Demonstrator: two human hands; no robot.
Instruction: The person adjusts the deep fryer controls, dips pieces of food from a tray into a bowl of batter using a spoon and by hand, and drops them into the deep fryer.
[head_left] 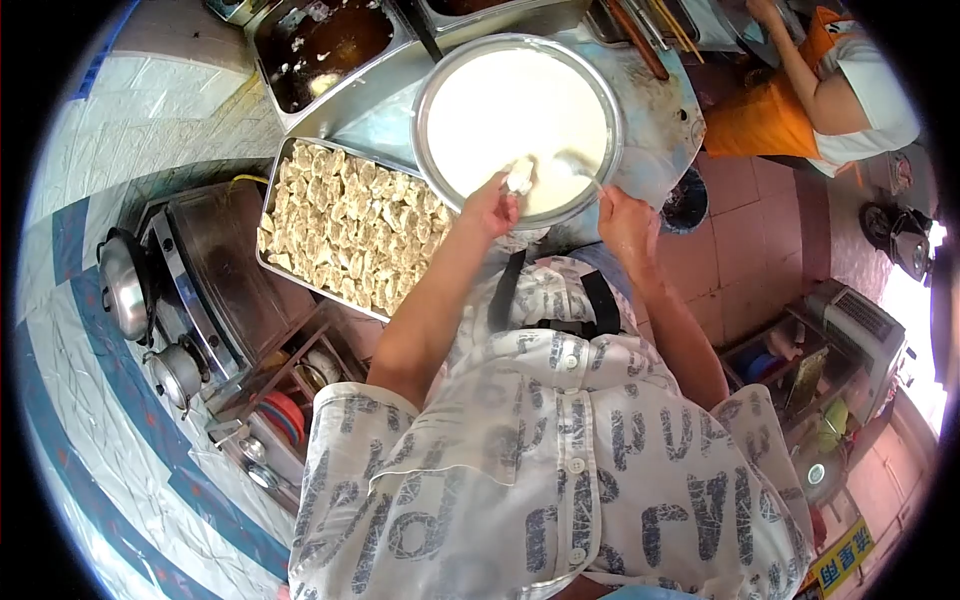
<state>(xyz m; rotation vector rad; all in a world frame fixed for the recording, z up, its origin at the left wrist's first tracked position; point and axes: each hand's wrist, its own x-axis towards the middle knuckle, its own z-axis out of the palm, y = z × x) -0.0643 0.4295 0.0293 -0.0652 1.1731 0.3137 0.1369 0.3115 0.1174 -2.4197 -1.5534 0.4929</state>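
A wide metal bowl (423, 165) full of pale, creamy batter (510, 110) stands in front of me. Over its near side, the fingers of my left hand (490, 208) are closed on a whitish lump that looks like a batter-coated dumpling (521, 176). My right hand (628, 228), at the bowl's near right rim, grips the handle of a metal spoon (573, 163); the spoon's head dips into the batter. Left of the bowl, a rectangular metal tray (325, 291) carries rows of folded, pale dumplings (350, 225), close to my left forearm.
Beyond the bowl sits a fryer (325, 50) with dark oil and floating bits. A wooden-handled tool (640, 42) lies at the back right. A person in an orange apron (765, 110) stands at the right. A dark bucket (686, 203) is below the table's right edge.
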